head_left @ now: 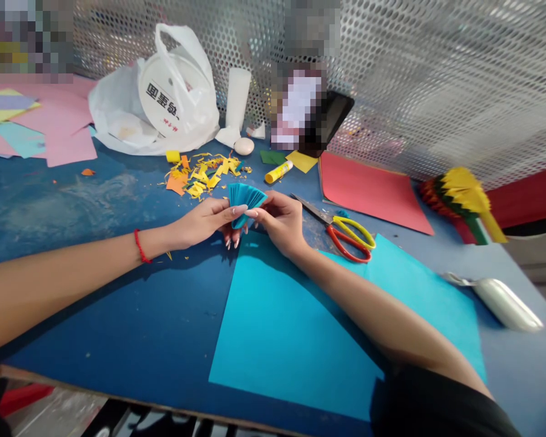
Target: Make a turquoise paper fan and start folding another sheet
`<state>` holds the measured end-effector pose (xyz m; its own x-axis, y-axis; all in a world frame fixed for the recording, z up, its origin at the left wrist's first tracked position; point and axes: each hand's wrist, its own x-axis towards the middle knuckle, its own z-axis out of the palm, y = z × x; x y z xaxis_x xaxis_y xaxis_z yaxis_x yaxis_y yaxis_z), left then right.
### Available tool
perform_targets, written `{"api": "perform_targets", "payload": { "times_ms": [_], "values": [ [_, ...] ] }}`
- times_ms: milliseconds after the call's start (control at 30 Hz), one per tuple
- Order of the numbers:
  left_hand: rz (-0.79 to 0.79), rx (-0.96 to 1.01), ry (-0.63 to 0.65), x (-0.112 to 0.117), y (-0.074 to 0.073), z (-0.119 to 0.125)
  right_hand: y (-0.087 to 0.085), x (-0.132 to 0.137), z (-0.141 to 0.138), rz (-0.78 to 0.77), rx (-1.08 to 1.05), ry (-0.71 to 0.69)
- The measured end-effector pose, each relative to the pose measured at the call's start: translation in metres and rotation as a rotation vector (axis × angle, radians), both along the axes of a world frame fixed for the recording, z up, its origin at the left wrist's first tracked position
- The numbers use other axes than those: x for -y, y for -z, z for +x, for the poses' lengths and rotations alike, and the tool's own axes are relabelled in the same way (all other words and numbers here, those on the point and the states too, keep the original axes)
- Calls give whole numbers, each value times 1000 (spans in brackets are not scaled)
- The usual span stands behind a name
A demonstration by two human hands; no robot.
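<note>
Pleated teal paper: folded throughout into tight accordion, upper end fanned out, lower end pinched together. Held just above worktop, near its middle. Left hand and right hand both closed on lower end, fingertips meeting. Judged: pleating done, fan not yet fixed. Glue stick lies apart behind. Large teal sheet below, flat, unfolded. Scissors beside right hand; cut scraps behind.

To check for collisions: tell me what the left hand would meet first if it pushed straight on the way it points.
The left hand points rightward and pinches the pleated blue paper; straight on, it would likely press into the right hand, which holds the same paper.
</note>
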<state>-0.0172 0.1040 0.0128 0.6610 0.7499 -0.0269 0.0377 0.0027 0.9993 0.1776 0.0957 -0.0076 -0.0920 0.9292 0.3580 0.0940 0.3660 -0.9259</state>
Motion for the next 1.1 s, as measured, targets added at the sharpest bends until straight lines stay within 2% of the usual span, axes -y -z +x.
{"api": "perform_targets", "payload": {
  "times_ms": [400,600,733,867,967,1100],
  "values": [
    [54,-3,183,1,-2,-6,-2,7,2,133,46,-46],
    [178,-8,239,2,-1,-10,-4,6,3,141,59,-70],
    [184,-6,271,4,-2,-9,-4,6,3,121,41,-67],
    [178,-29,299,5,-5,-9,-3,5,7,64,30,-155],
    [192,-55,341,3,-6,-10,-4,6,9,103,79,-248],
    [159,-42,410,-1,-7,-9,-3,6,10,122,75,-246]
  ]
}}
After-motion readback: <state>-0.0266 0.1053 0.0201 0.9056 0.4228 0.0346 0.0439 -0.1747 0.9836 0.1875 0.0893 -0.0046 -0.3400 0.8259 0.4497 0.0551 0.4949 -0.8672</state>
